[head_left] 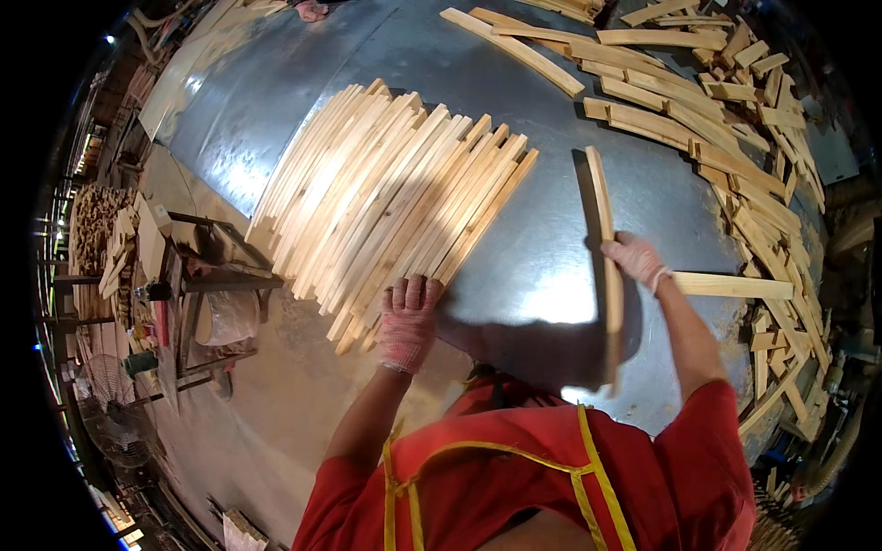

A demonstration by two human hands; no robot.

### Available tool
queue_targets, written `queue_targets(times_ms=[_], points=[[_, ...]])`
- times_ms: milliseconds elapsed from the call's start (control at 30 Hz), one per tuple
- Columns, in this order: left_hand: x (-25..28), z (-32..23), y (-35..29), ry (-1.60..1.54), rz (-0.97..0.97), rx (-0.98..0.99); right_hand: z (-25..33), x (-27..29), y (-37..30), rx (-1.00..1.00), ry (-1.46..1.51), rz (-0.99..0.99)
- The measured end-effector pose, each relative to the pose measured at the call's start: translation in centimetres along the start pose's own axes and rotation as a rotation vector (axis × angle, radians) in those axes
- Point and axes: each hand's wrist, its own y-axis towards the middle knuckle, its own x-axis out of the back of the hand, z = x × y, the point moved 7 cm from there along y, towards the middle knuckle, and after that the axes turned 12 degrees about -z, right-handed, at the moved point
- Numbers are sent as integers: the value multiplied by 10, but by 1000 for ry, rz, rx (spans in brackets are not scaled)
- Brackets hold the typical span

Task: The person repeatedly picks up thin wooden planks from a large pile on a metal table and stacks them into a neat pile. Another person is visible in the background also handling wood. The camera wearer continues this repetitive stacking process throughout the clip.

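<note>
Nearest is the person's red garment (514, 439), edged in yellow. The gloved left hand (409, 323) lays its fingers against the near ends of a row of strips (395, 197); whether they close around any cannot be told. The gloved right hand (638, 261) grips a single wooden strip (601, 197), fingers closed around it, over the metal table (501, 275), right of the row. The table bears this row, side by side, and a jumbled wood pile (767, 216) along its right. At left, a pale bag-like thing (230, 320), its contents unclear, sits in a stand (234, 284); beyond, stacked wood (96, 225).
</note>
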Motion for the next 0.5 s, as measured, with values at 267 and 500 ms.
queue_targets(times_ms=[267,500], points=[[-4,0,-13,-45,-71,-116,109,-167,-45,-12,102,6],[23,56,-19,-404,149,221,173,-203,-57,33,219,70]])
